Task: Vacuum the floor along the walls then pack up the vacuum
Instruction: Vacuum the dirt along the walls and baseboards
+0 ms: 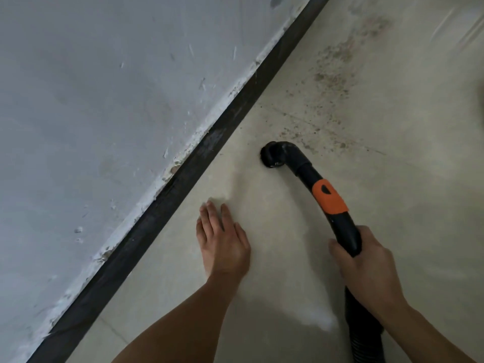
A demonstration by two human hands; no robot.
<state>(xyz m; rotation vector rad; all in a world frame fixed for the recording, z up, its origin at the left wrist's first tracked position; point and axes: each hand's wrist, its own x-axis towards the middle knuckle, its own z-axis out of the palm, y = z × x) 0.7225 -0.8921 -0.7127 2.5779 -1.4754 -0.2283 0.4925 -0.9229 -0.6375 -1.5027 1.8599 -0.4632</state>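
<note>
A black vacuum wand [307, 170] with an orange collar [329, 197] curves down to a round nozzle [271, 155] resting on the pale floor [275, 106], a short way from the dark baseboard [183, 176]. My right hand [366, 268] grips the wand's lower end, where the ribbed black hose [366, 334] begins. My left hand [222, 239] lies flat on the floor with fingers spread, between the baseboard and the wand. Brown dust and grit [330, 85] speckles the floor beyond the nozzle.
A scuffed grey-white wall [104, 100] runs diagonally from lower left to upper right, with chipped plaster along its bottom edge. A strip of clear plastic sheeting [455, 24] shows at the upper right corner.
</note>
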